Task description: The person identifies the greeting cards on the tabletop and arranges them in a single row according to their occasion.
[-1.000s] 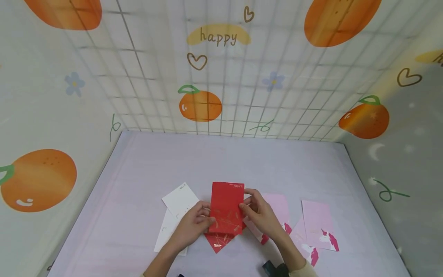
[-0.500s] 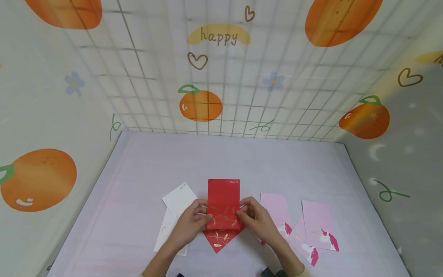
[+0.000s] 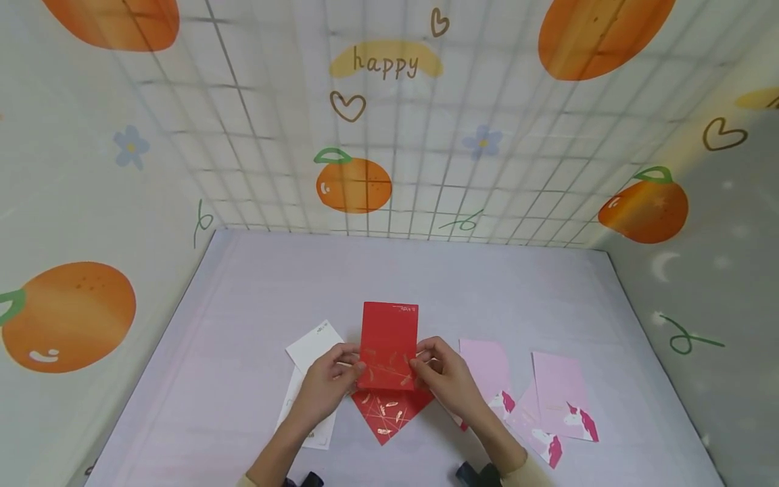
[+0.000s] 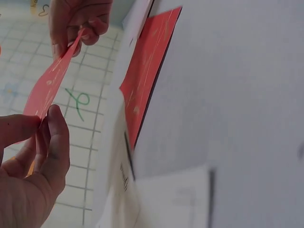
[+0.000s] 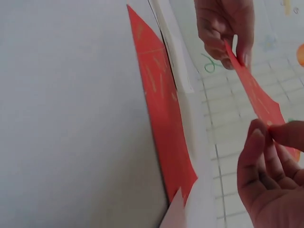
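Both hands hold up a red card (image 3: 389, 338) with gold streaks on its lower half and small print along its top edge. My left hand (image 3: 328, 380) pinches its left side between thumb and fingers. On the opposite side my right hand (image 3: 449, 375) pinches the other edge. Seen edge-on in the left wrist view, the card (image 4: 50, 85) looks thin and slightly bowed. A second red card (image 3: 389, 414) with gold patterning lies below it, turned corner-forward on the table and partly covered in the head view. The right wrist view shows this lower card (image 5: 164, 104) flat and apart from the raised one.
Overlapping white cards (image 3: 312, 349) with small dark print lie left, partly behind the left hand. To the right are several pink cards (image 3: 558, 382) with unicorn pictures. Black devices (image 3: 477, 475) sit at the wrists. A printed curtain (image 3: 402, 135) rises behind the pale tabletop (image 3: 487, 284).
Both hands have moved the red card up and slightly left, uncovering more of the lower red card. The white and pink cards stay where they were.
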`<action>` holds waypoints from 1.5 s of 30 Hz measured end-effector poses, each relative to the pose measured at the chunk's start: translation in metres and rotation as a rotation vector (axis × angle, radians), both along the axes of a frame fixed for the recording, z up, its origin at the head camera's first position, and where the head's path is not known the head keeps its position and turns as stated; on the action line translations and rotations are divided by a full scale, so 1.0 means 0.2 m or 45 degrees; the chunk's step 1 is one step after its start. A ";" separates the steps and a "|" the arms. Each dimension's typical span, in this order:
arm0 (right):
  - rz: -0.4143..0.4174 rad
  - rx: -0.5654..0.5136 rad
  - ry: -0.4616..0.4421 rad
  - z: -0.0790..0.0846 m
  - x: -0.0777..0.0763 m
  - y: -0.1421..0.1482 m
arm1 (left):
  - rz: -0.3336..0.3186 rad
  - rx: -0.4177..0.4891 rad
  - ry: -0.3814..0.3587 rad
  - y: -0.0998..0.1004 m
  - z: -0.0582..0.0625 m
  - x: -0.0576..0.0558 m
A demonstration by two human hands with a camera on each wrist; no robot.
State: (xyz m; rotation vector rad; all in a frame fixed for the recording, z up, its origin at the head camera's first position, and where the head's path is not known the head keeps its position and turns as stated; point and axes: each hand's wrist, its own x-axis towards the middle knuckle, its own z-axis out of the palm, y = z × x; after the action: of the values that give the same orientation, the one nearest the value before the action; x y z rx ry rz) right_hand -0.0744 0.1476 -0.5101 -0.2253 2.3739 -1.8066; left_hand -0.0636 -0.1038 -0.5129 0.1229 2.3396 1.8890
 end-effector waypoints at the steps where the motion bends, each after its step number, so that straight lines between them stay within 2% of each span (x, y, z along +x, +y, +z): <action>1: 0.006 -0.011 0.006 0.00 -0.01 -0.01 | 0.022 -0.013 0.016 -0.01 0.00 -0.01; 5: 0.007 -0.026 0.031 0.01 -0.08 -0.08 | 0.088 -0.048 0.056 -0.06 0.02 -0.04; 11: 0.030 -0.043 0.086 0.01 -0.17 -0.19 | 0.137 -0.046 0.006 -0.15 0.05 -0.12; 19: 0.060 -0.090 0.118 0.02 -0.29 -0.32 | 0.172 -0.124 -0.006 -0.28 0.05 -0.21; 26: 0.040 -0.076 0.138 0.00 -0.42 -0.47 | 0.255 -0.215 -0.050 -0.38 0.04 -0.31; 31: 0.019 -0.081 0.161 -0.03 -0.51 -0.56 | 0.294 -0.246 -0.015 -0.47 0.03 -0.38; 35: 0.039 -0.165 0.161 -0.04 -0.57 -0.64 | 0.336 -0.301 0.019 -0.54 0.02 -0.46; 39: 0.065 -0.295 0.106 -0.03 -0.63 -0.73 | 0.410 -0.374 0.051 -0.62 0.02 -0.57; 45: 0.133 -0.400 0.057 -0.01 -0.72 -0.90 | 0.533 -0.411 0.022 -0.77 0.02 -0.71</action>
State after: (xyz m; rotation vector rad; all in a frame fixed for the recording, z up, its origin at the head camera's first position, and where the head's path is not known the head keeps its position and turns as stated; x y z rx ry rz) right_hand -0.2179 -0.0325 -0.5122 -0.4212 2.0506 -2.1349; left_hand -0.2046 -0.2573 -0.5085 -0.4148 2.8140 1.6207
